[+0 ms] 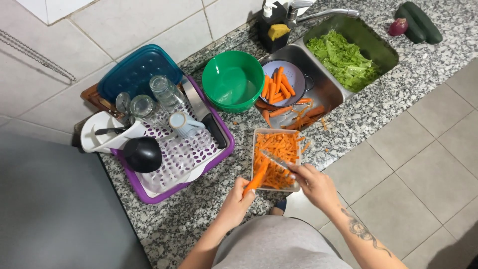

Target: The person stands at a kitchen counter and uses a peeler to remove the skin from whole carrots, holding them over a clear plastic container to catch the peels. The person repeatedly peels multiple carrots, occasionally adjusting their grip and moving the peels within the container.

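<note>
On the cutting board [259, 137], the left hand [238, 201] at 7 o'clock pinches a carrot piece [256, 178] while the right hand [314, 183] at 4 o'clock grips the knife [275, 160]; good slicing likely means fingertips curled clear of the blade.

We count two clear drinking glasses [167, 92], two dark green cucumbers [420, 21], one round green plastic bowl [232, 80], one white perforated colander [291, 74] and one steel-bladed knife [276, 160].
</note>
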